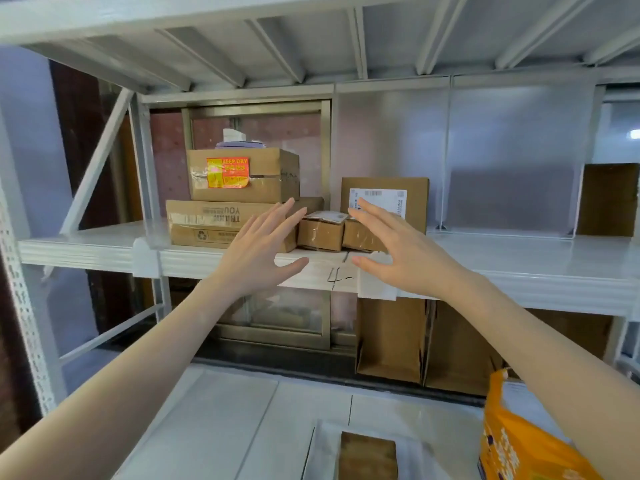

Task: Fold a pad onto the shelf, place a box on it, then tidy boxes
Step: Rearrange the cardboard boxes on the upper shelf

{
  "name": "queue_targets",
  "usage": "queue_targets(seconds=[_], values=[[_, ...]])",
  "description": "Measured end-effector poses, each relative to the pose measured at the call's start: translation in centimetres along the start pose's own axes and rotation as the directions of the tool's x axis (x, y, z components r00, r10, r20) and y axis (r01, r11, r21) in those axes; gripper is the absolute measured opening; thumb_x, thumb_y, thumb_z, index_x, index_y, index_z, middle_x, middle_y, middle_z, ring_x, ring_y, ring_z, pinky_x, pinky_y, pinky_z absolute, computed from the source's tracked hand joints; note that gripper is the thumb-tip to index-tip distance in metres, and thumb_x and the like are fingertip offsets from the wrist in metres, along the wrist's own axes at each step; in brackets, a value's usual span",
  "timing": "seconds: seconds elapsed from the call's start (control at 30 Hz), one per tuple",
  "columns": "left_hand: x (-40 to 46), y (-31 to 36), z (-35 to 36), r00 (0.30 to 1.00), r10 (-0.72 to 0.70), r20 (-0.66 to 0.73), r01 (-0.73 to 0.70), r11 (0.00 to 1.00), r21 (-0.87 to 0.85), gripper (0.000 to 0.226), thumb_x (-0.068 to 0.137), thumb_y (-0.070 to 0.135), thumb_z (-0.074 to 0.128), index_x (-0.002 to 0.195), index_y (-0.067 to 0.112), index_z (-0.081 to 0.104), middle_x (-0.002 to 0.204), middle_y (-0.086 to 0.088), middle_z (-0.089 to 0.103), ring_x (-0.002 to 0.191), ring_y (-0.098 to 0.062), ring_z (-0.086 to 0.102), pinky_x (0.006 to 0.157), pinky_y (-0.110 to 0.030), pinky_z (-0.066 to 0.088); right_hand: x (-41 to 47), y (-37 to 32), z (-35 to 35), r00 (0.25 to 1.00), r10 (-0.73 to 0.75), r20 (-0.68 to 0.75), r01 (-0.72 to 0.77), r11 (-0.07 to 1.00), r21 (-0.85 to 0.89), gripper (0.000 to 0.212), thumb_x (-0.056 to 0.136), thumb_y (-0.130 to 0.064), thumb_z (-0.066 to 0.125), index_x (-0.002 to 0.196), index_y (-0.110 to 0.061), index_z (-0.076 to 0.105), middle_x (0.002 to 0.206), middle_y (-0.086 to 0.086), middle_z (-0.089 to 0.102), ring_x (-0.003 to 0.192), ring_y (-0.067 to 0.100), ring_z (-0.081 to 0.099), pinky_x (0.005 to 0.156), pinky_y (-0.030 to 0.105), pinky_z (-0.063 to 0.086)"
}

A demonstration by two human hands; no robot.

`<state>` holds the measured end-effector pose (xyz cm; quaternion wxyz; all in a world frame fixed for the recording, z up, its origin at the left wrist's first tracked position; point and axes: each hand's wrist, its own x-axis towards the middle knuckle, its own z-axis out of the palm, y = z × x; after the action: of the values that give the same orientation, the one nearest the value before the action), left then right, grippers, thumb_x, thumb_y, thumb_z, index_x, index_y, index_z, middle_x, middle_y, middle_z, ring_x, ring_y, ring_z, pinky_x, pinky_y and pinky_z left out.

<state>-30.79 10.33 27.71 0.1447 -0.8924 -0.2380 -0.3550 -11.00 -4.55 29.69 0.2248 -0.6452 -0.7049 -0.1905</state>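
Several cardboard boxes stand on a white metal shelf [519, 258]. A flat wide box [204, 221] lies at the left, with a box bearing an orange KEEP DRY sticker [263, 176] stacked on it. Two small boxes sit side by side in front: the left small box [320, 233] and the right small box [360, 237]. An upright box with a white label [415, 199] stands behind them. My left hand [259, 251] and my right hand [398, 251] are raised with fingers spread, on either side of the small boxes, holding nothing. No pad is visible on this shelf.
Clear plastic dividers [512, 161] split the shelf into bays. Another brown box [607, 199] stands at the far right. On the lower shelf stand upright cardboard pieces [391, 337], an orange bag [519, 441] and a small brown box [367, 459].
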Motion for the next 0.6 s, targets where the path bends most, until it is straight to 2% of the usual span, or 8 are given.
queue_targets(seconds=[0.17, 0.33, 0.47, 0.6], values=[[0.5, -4.4, 0.5, 1.000, -0.015, -0.004, 0.015, 1.000, 0.002, 0.075, 0.087, 0.051, 0.052, 0.149, 0.029, 0.015, 0.159, 0.003, 0.012, 0.147, -0.020, 0.009, 0.118, -0.044, 0.011, 4.1, -2.3, 2.2, 1.000, 0.002, -0.014, -0.001, 0.999, 0.037, 0.071, 0.090, -0.049, 0.050, 0.147, -0.037, 0.010, 0.158, -0.018, 0.000, 0.146, 0.014, 0.008, 0.111, 0.042, 0.030], [1.3, -8.8, 1.4, 0.999, -0.031, 0.019, 0.031, 0.999, -0.009, 0.078, 0.087, 0.055, 0.049, 0.149, 0.029, 0.012, 0.159, 0.003, 0.013, 0.147, -0.019, 0.008, 0.118, -0.042, 0.009, 8.1, -4.5, 4.7, 0.999, 0.031, -0.007, -0.031, 0.998, 0.059, 0.076, 0.089, -0.048, 0.052, 0.148, -0.035, 0.006, 0.159, -0.014, -0.003, 0.146, 0.013, 0.008, 0.112, 0.039, 0.028], [2.4, -11.2, 2.3, 1.000, 0.001, 0.030, 0.000, 0.999, -0.034, 0.079, 0.085, 0.060, 0.047, 0.149, 0.028, 0.014, 0.157, 0.001, 0.018, 0.146, -0.021, 0.014, 0.118, -0.041, 0.011, 11.2, -5.7, 6.7, 0.995, 0.095, 0.033, -0.097, 0.994, 0.053, 0.083, 0.087, -0.051, 0.054, 0.148, -0.036, 0.000, 0.160, -0.008, -0.007, 0.146, 0.020, 0.010, 0.111, 0.040, 0.029], [3.8, -12.7, 2.6, 0.999, 0.038, 0.028, -0.037, 0.998, -0.058, 0.076, 0.085, 0.058, 0.051, 0.147, 0.026, 0.021, 0.151, 0.000, 0.030, 0.139, -0.021, 0.027, 0.117, -0.041, 0.015, 13.7, -5.9, 8.5, 0.987, 0.161, 0.023, -0.162, 0.985, 0.051, 0.088, 0.083, -0.054, 0.058, 0.148, -0.035, 0.000, 0.160, -0.004, 0.001, 0.146, 0.023, 0.013, 0.112, 0.043, 0.028]])
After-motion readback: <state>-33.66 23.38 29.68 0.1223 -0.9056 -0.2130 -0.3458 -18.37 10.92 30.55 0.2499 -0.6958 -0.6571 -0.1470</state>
